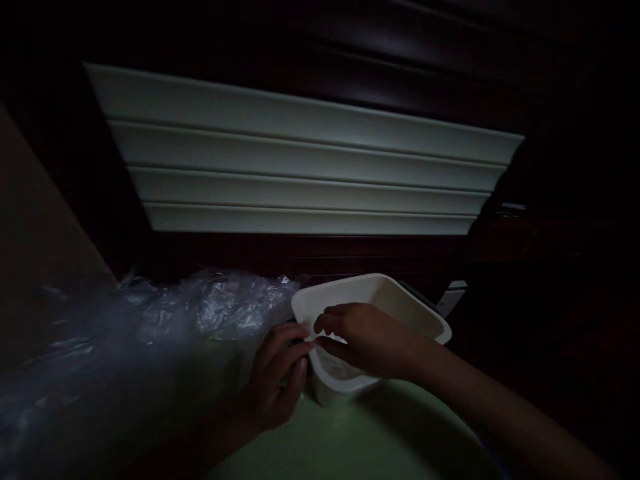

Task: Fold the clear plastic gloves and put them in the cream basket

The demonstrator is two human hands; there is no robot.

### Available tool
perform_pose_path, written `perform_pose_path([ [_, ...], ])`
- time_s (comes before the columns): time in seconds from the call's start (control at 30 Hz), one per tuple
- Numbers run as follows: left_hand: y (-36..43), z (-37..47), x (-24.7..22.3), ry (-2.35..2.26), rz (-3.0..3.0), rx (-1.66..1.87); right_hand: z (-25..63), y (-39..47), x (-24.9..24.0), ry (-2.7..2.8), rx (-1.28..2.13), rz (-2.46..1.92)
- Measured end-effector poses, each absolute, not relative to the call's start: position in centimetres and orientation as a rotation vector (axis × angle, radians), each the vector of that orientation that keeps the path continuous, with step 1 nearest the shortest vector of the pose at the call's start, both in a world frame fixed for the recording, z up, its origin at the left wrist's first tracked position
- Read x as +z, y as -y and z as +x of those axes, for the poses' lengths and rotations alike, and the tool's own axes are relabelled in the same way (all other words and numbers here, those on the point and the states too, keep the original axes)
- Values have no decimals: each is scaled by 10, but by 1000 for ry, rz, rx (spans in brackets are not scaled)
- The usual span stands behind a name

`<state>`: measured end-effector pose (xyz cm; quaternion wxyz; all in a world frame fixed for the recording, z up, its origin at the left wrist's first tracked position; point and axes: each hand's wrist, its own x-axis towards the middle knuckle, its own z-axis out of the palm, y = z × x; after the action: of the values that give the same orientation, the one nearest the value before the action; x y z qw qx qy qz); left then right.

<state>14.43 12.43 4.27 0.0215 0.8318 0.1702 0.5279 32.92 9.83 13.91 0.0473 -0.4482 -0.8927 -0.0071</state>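
A white plastic bin (345, 291) with a rounded rim stands on a pale green surface (345, 443). My left hand (280, 373) is at the bin's left rim, its fingers bent together and the fingertips touching the rim area. Over the bin's opening, my right hand (357, 337) curls its thumb and fingers close to the left fingertips. Whatever lies between the fingertips is too small and dim to make out. Something pale shows low in the bin under my right hand, but its kind is unclear.
Crumpled clear plastic film (235, 303) spreads along the left. Behind the bin rises a dark wooden panel (300, 257) with pale horizontal slats (310, 160). A white object (451, 298) stands just right of the bin. The right side is very dark.
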Motion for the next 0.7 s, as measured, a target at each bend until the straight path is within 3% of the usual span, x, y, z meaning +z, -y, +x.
perform_pose_path([
  [0.37,-95,54,42,-944,2638,1557,258,-81,158,2492,-317,-1393],
  [0.7,-105,-14,-5,-1324,2884,1200,166,-123,85,2195,-351,-1466],
])
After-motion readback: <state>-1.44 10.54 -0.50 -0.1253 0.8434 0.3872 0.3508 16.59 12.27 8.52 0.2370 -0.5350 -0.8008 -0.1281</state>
